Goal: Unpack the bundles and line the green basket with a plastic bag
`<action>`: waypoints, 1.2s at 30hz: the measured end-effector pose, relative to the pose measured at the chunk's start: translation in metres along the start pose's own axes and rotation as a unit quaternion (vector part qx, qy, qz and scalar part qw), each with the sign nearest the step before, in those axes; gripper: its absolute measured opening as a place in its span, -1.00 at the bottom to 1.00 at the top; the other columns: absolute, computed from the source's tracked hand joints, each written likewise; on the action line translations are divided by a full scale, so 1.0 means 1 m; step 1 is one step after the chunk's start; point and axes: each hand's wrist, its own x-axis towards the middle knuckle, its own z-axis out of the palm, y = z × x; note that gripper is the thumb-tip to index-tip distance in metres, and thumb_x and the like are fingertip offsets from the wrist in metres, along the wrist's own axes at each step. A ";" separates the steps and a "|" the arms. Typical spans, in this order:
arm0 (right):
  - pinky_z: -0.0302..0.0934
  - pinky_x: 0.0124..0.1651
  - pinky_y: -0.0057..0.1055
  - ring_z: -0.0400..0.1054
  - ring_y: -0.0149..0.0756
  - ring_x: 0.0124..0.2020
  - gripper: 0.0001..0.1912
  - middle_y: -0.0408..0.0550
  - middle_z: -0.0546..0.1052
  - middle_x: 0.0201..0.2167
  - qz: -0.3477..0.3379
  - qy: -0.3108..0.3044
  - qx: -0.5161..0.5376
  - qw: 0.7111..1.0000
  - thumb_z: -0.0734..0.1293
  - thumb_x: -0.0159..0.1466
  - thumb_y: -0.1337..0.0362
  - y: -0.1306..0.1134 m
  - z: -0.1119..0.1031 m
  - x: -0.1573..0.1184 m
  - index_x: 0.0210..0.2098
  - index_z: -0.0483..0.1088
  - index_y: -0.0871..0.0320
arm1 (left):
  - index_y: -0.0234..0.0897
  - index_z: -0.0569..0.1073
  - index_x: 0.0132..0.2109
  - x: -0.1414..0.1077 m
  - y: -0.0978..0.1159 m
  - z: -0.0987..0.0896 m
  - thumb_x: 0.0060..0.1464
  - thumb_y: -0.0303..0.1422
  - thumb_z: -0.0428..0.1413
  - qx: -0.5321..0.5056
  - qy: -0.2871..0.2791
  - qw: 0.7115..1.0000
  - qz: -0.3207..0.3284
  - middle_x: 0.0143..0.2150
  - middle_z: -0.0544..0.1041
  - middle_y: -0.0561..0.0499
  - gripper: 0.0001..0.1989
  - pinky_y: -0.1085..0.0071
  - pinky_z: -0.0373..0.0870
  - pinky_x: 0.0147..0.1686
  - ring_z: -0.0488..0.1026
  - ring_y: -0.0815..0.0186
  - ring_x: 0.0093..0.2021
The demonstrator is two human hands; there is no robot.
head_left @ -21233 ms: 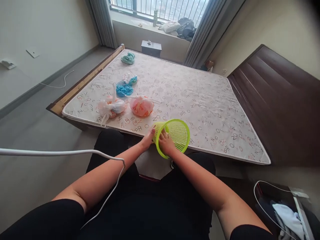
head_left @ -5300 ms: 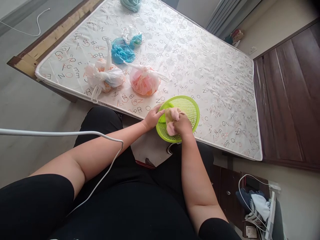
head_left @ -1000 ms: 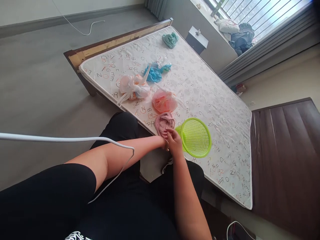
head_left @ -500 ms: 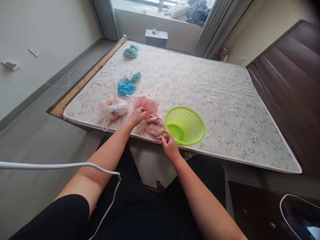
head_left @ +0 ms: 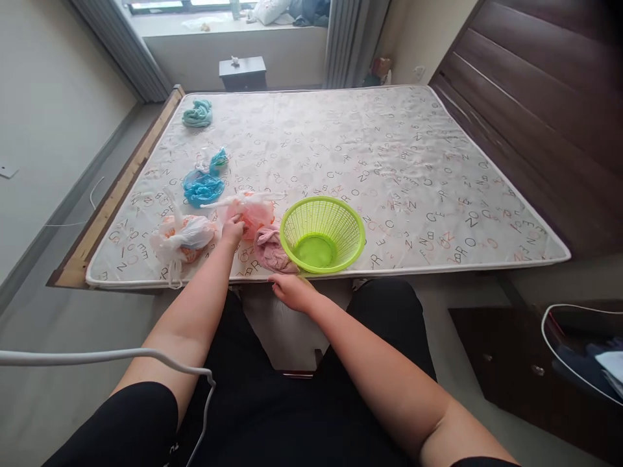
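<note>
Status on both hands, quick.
Left hand on orange bag. Right hand at mattress edge, by pink cloth. Green basket right of cloth. White cable beside left arm.

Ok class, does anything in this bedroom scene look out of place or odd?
The bare mattress has no sheet, yet knotted plastic bags lie on it, including the pinkish-orange plastic bag by the left hand. A white cord also hangs oddly across the left arm.

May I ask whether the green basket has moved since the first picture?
Yes: the green basket moved inward, from overhanging the mattress front edge onto its top.
</note>
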 end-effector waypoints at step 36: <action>0.27 0.10 -0.26 0.46 -0.12 0.02 -0.73 0.09 0.60 -0.05 -0.032 0.104 0.007 0.994 0.40 0.34 0.22 -0.006 0.006 -0.035 0.00 0.48 0.16 | -0.11 0.52 0.20 -0.226 -0.025 -0.051 -0.03 -0.16 0.37 0.116 -0.318 0.917 0.211 0.22 0.52 -0.10 -0.38 0.24 0.43 0.09 0.46 0.07 0.19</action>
